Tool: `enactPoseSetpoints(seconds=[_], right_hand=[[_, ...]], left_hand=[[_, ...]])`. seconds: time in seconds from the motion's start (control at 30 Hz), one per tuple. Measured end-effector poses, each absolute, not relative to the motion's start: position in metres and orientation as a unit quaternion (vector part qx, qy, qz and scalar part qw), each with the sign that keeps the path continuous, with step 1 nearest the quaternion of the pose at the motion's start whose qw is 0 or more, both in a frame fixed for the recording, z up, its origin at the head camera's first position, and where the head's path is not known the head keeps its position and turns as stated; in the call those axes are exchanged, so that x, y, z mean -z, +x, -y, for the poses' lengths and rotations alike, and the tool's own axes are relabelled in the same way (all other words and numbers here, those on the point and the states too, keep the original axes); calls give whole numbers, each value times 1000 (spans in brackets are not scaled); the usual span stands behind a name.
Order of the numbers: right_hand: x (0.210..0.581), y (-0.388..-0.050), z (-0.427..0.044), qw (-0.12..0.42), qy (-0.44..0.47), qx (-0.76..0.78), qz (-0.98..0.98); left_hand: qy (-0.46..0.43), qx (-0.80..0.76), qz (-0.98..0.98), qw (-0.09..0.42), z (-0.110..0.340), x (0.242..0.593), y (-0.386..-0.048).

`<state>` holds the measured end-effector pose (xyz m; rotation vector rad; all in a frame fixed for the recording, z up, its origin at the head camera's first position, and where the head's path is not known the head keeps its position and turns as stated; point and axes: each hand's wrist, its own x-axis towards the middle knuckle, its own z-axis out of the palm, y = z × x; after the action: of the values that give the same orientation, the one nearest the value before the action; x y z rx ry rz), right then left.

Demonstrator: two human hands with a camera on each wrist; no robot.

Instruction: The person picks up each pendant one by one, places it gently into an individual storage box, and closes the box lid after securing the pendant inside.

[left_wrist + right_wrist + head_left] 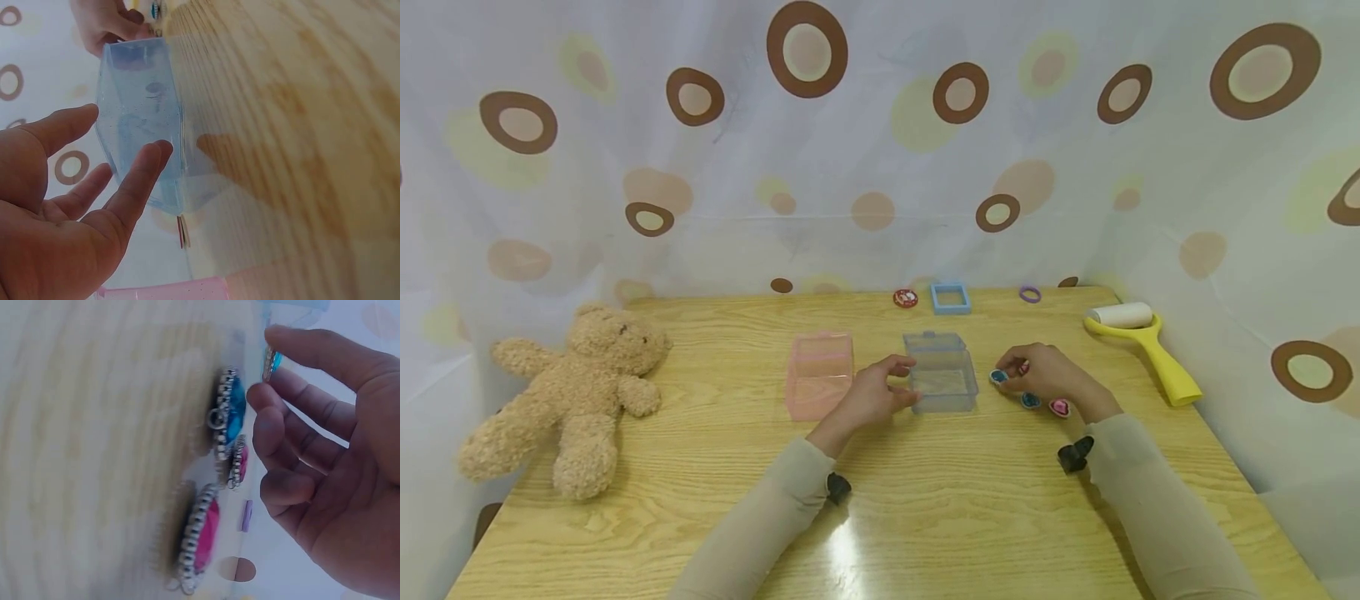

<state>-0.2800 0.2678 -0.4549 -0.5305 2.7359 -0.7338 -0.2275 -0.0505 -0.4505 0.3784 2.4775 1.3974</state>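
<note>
We see the left hand (pixel 872 393) reaching to the left side of a clear, bluish plastic box (pixel 942 403) on the pale wood-grain table (pixel 955 517); its thumb and fingers are spread wide and hold nothing, though we cannot tell whether the fingertips touch the box wall. On the other side of that box, the right hand (pixel 1047 371) has thumb and forefinger drawn narrow around a blue faceted gem with a silvery beaded rim (pixel 277 361) — a pinch by the edges, just right of the bluish box — while we find its other fingers bent. Beneath and beside this hand lie three more ornaments: a second blue gem with a beaded rim and a small metal loop (pixel 233 415), a larger pink gem in a similar rim (pixel 1059 407) and a smaller pink one (pixel 244 464). Left of the bluish box we see a translucent pink plastic box (pixel 820 400), just beside the left hand. Along the far edge sit a round red-and-white badge (pixel 906 298), a light blue square frame (pixel 951 309) and a purple ring (pixel 1032 288). At our right rests a yellow-handled roller with a white roll (pixel 1165 358); at our left, a tan plush bear (pixel 580 387) lies on its back.
</note>
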Motion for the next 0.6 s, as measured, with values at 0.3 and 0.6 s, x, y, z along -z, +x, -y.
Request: enactPoseSetpoints(seconds=[0.3,0.6], right_hand=[[446,-281,-266,141,-174,301,-927],[436,-281,-258,103,-205,337,-913]], left_hand=[[130,-481,-857,133,50,452,-228],[132,-479,-857,133,51,453,-228]])
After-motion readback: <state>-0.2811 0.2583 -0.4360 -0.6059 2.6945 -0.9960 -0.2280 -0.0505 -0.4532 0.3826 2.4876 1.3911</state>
